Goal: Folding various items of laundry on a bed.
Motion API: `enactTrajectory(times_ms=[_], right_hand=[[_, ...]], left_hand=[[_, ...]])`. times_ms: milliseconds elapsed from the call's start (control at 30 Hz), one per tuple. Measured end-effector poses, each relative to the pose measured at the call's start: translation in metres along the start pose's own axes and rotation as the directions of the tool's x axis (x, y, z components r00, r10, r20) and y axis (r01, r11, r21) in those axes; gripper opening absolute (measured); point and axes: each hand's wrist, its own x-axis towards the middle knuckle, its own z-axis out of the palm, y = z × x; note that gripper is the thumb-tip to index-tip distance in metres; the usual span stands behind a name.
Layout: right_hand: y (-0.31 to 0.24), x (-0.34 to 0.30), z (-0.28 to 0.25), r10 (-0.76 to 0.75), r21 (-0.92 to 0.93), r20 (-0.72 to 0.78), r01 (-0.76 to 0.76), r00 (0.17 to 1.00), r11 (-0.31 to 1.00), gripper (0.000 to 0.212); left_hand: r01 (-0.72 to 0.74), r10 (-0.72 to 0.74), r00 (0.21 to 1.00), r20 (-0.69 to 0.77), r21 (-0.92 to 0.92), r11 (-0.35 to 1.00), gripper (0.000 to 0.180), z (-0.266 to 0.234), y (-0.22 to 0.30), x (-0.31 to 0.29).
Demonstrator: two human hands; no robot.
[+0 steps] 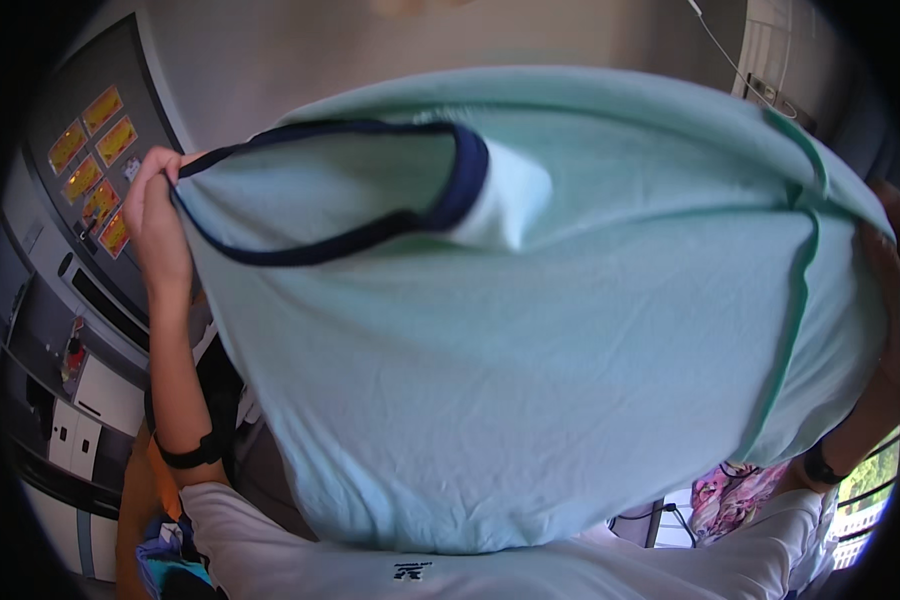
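Observation:
A pale mint-green shirt [530, 340] is stretched wide in front of me and fills most of the view. Navy binding [300, 257] rims an opening at its upper left, and a darker green seam [795, 310] runs down its right side. My left hand [157, 205] is closed, pinching the navy rim at the opening's left corner. At the far right, my right hand [884, 250] grips the shirt's edge in shadow, its fingers partly hidden by cloth. The lower part of the shirt hangs against my white top [530, 575].
On the left stands a dark door [135, 90] with several red-and-yellow cards, above shelves and white cabinet drawers [73, 440]. Pink patterned cloth [730, 500] and black cables [670, 512] lie at lower right, near a bright window [865, 500]. A white cord [732, 60] hangs at upper right.

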Motion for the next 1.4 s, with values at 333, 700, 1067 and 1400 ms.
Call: enactTrajectory(times_ms=[333,700,1067,1400], right_hand=[[0.065,0.003,-0.035,0.23,-0.58,-0.326,-0.386,0.917,0.717,0.054],[0.368,-0.037,0.063,0.484,-0.512,-0.125,-0.474,0.866,0.716,0.029],[0.347,-0.132,0.126,0.937,0.284,-0.065,-0.894,0.343,0.347,0.051],[0.369,-0.08,0.128,0.573,0.021,-0.3,-0.596,0.763,0.803,0.017]], left_hand=[[-0.356,0.531,0.806,-0.261,0.502,0.788,0.014,0.158,0.021,0.059],[-0.945,0.699,0.29,0.654,0.082,0.316,0.031,0.386,-0.136,-0.102],[0.697,-0.665,0.561,0.492,0.152,0.701,0.027,0.262,-0.169,-0.198],[0.93,-0.788,0.287,0.545,0.038,0.365,0.026,0.252,-0.195,-0.099]])
